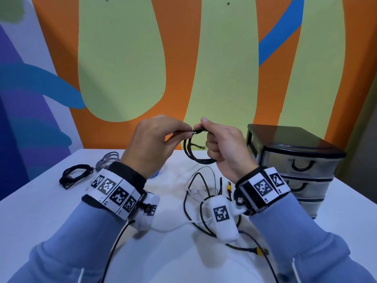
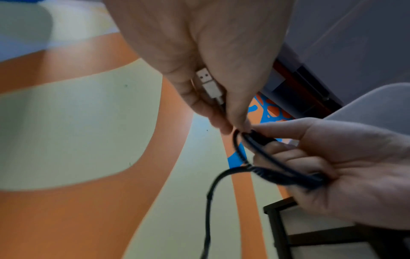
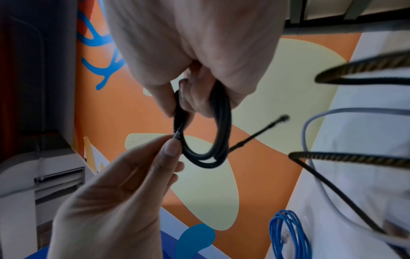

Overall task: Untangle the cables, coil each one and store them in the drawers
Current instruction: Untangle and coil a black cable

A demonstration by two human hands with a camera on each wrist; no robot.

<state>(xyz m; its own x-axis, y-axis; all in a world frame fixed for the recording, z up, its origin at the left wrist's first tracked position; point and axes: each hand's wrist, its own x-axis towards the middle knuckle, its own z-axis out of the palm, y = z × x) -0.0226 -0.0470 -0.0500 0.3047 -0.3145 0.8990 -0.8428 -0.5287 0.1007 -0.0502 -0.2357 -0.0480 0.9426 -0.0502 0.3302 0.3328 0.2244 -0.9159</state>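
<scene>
Black cable hangs coiled above the table; right hand grips its loops, left hand pinches the plug end; a slackened grip could spring the coil open.

- The left hand is hovering above the table, thumb and fingertips pinching the plug end of a black cable.
- The right hand is hovering just right of it, fingers curling round the cable's coil, thumb on top.
</scene>
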